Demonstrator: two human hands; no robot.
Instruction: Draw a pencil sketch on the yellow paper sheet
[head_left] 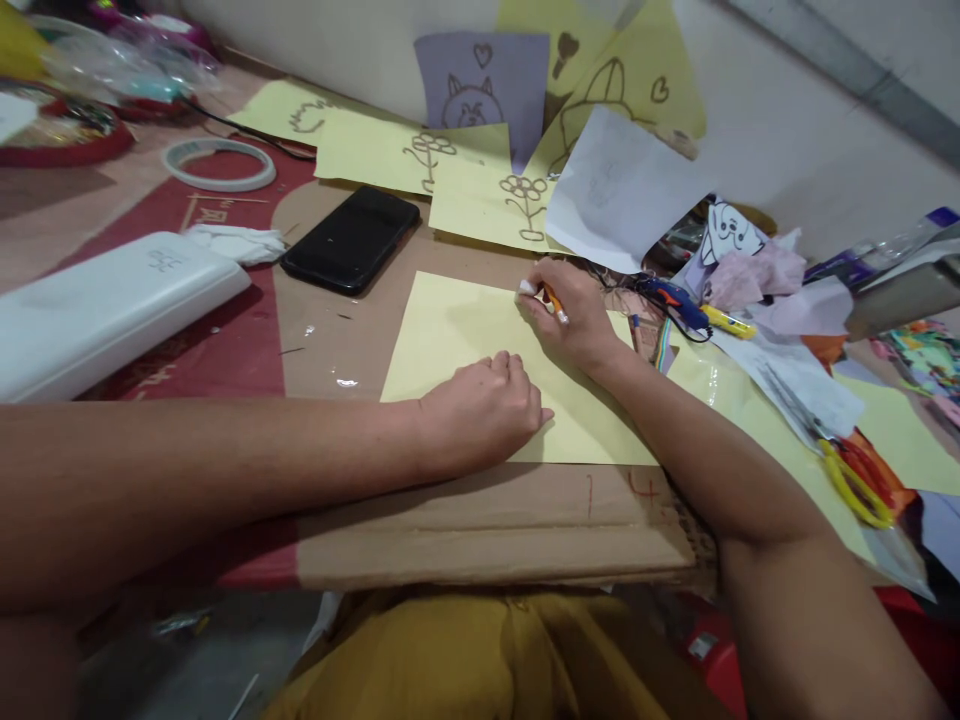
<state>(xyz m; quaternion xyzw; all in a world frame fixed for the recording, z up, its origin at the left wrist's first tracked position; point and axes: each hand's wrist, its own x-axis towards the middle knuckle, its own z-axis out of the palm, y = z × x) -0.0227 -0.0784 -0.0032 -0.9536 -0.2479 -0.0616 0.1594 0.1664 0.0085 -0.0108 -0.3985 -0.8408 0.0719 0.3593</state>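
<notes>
A sheet of pale yellow paper [442,330] lies on the cardboard surface in front of me. My left hand [484,415] rests on its lower middle, fingers curled together and thumb pointing right; I see nothing held in it. Near the sheet's upper right edge, my right hand [571,310] pinches a small white piece, which looks like an eraser [528,287], at its fingertips. An orange pencil [556,303] with a white end is tucked in the same hand. No marks show on the visible part of the sheet.
Yellow sheets with flower drawings [487,215], a white sheet [619,190] and a black phone [352,240] lie behind. To the left are a white device [112,310] and a tape roll [219,165]. Yellow-handled scissors [855,485] and a glue gun [671,305] are on the right.
</notes>
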